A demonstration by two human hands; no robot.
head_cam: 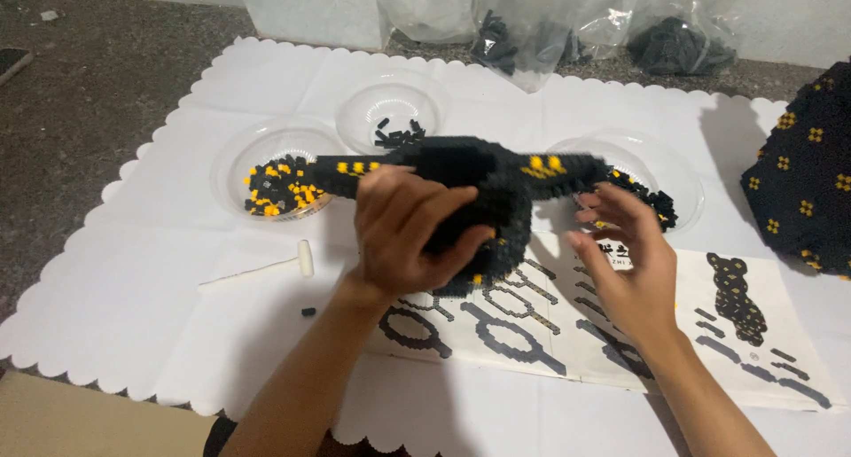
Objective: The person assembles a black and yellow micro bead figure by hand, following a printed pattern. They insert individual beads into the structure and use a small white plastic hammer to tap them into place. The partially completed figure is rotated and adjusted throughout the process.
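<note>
My left hand (409, 235) is clenching around the black-and-yellow brick model (470, 191), lifting it above the instruction sheet (620, 333); my right hand (625, 262) is hovering released just right of it. Beyond, three clear bowls are sitting — the left bowl (232, 156) holding black and yellow bricks, the far bowl (372, 102) black ones, the right bowl (687, 178) black too. The white cloth (133, 289) is lying open near-left, a small white mallet (266, 266) on it.

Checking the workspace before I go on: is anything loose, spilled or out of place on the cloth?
One small black brick lies loose on the white cloth, below the little white hammer and outside the clear bowls. Otherwise nothing stands out: the left hand grips the black-and-yellow brick piece.
</note>
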